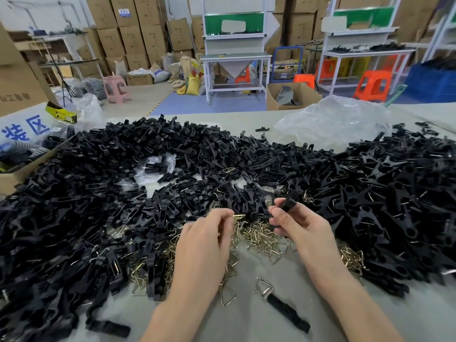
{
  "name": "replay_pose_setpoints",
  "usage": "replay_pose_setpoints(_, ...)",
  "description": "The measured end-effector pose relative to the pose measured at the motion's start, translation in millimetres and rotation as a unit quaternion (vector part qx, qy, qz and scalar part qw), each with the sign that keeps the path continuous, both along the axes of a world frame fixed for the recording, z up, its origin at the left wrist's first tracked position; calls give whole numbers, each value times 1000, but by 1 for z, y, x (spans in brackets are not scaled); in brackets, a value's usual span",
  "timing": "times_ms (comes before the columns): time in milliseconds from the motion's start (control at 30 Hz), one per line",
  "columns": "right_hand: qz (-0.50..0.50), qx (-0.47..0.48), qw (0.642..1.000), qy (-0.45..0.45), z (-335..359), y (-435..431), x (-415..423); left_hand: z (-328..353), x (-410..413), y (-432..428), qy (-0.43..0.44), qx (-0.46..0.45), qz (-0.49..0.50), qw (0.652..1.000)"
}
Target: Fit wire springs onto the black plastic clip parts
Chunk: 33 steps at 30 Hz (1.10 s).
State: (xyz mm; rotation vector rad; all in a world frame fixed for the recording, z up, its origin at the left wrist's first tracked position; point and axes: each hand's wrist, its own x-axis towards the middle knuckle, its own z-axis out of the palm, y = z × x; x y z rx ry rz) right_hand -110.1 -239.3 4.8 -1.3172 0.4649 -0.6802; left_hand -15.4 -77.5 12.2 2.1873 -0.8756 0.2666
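Note:
My left hand (207,240) pinches a small brass-coloured wire spring (238,216) between thumb and fingers. A short gap to the right, my right hand (298,224) grips a black plastic clip part (289,201), its end sticking up past my fingertips. Spring and clip part are apart. Under both hands lies a heap of loose wire springs (259,236) on the grey table (246,314). A huge pile of black clip parts (123,193) covers the table to the left, behind and to the right.
A single black clip part (287,312) and loose springs (263,287) lie on the grey table in front of me. A crumpled clear plastic bag (333,122) sits at the back right. A cardboard box (17,169) stands at the left edge. Workbenches and stacked cartons fill the room behind.

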Motion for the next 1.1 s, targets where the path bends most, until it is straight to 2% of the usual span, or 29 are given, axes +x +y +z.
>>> replay_pose_setpoints(100, 11, -18, 1000, 7, -1, 0, -2, 2, -1, 1, 56, -29, -9, 998)
replay_pose_setpoints(267, 28, -45, 998, 39, 1, 4, -2, 0, 0, -1, 43, -27, -22, 998)
replay_pose_setpoints(400, 42, -49, 998, 26, 2, 6, -1, 1, -1, -1, 28, -28, -22, 999)
replay_pose_setpoints(633, 102, -41, 994, 26, 6, 10, -3, 2, -3, 0, 93, -100, -23, 990)
replay_pose_setpoints(867, 156, 3, 988, 6, 10, 16, -4, 2, -6, -6, 194, -172, -72, 963)
replay_pose_setpoints(1100, 155, 104, 981, -45, 8, 11, -1, -3, -8, -8, 135, -106, -97, 980)
